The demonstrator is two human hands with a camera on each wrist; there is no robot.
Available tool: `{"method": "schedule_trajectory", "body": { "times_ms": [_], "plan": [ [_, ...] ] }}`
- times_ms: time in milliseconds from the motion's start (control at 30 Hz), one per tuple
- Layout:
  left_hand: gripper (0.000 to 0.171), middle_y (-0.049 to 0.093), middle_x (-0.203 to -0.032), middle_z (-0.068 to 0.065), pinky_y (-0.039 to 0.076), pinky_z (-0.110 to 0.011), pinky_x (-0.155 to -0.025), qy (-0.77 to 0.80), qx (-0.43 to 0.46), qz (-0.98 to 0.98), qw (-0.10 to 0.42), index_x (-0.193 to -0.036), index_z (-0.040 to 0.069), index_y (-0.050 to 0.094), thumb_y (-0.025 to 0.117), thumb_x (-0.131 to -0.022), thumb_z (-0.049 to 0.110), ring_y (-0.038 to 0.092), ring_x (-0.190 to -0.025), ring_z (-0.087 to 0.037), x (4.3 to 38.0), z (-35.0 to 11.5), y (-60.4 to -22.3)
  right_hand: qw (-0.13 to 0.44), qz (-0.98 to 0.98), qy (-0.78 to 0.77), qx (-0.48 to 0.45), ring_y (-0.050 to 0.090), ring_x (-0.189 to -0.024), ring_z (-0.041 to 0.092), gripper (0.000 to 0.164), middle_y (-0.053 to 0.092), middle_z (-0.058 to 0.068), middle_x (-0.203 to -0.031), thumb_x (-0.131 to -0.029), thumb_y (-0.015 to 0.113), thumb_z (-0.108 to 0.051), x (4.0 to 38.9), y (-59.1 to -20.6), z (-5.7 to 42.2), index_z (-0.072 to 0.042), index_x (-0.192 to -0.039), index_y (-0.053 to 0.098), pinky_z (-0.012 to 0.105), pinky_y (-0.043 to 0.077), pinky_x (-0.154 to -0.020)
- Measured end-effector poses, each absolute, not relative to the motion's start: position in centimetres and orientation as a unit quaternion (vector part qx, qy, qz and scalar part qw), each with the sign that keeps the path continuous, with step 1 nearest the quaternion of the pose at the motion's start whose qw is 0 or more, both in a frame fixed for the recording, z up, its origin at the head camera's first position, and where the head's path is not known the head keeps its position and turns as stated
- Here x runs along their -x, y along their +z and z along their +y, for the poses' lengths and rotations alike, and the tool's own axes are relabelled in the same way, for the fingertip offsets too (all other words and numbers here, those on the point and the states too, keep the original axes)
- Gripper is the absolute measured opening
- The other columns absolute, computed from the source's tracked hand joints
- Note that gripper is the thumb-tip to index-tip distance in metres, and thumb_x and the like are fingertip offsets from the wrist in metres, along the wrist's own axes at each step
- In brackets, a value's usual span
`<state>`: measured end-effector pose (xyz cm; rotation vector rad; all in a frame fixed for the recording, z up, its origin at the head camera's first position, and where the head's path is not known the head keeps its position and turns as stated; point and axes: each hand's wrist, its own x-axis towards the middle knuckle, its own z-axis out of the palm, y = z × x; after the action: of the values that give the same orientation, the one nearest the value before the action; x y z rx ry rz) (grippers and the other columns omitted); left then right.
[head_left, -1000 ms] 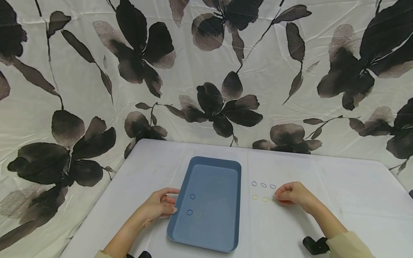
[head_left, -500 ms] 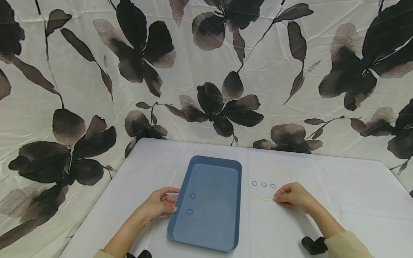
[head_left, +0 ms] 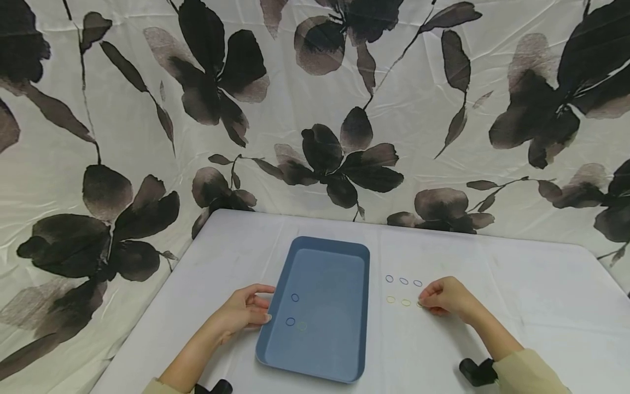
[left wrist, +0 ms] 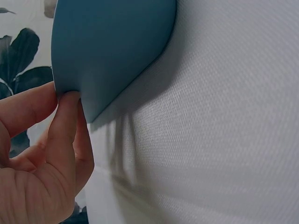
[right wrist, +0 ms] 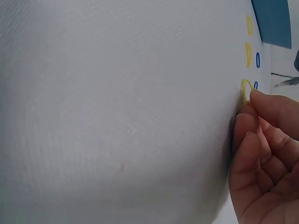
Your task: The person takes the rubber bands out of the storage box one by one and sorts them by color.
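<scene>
On the white table lies a blue rectangular tray (head_left: pixel 328 306). My left hand (head_left: pixel 241 311) holds its left side, thumb and index finger at the rim in the left wrist view. To the tray's right, my right hand (head_left: pixel 450 295) pinches a thin yellow rubber band (right wrist: pixel 244 87) between thumb and index finger, low at the tabletop; the fingertips hide part of the loop. Two more yellow rubber bands (head_left: pixel 406 302) lie in line with it. Behind them runs a row of three blue rubber bands (head_left: pixel 403 281).
Inside the tray, toward its left side, are two blue bands (head_left: pixel 295 297) and a pale yellow band (head_left: pixel 302 326). A floral curtain (head_left: pixel 339 109) hangs behind the table (head_left: pixel 531 295). Black wrist devices (head_left: pixel 477 372) sit below both hands.
The right fingers have stayed at the end of the yellow row, with the third yellow band's loop showing more at the fingertips. The left hand and tray keep their places; the head view shifts slightly.
</scene>
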<state>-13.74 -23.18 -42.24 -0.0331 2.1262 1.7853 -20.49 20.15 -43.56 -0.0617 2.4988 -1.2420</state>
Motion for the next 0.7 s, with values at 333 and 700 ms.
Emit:
{"method": "schedule_trajectory", "body": {
  "times_ms": [333,700],
  "plan": [
    [0.064,0.054,-0.093,-0.012,0.053,-0.028,-0.069,0.634,0.011,0.752,0.181,-0.132,-0.009,0.040,0.066,-0.075,-0.012,0.059,-0.080,-0.018,13.7,-23.2,-42.3,0.182,0.882,-0.432,0.048,0.051,-0.060,0.014,0.010,0.060,0.001,-0.070,-0.078,0.071,-0.004,21.1,-42.8,20.3,0.004,-0.083,0.068,0.026,0.046,-0.053],
    [0.062,0.054,-0.092,-0.012,0.053,-0.028,-0.069,0.631,0.009,0.756,0.176,-0.132,-0.008,0.041,0.066,-0.075,-0.011,0.058,-0.079,-0.016,13.7,-23.2,-42.3,0.186,0.871,-0.447,0.081,0.053,-0.062,0.014,0.013,0.063,0.002,-0.072,-0.079,0.063,0.001,22.7,-40.8,19.0,0.008,-0.090,0.066,0.027,0.047,-0.055]
  ]
}}
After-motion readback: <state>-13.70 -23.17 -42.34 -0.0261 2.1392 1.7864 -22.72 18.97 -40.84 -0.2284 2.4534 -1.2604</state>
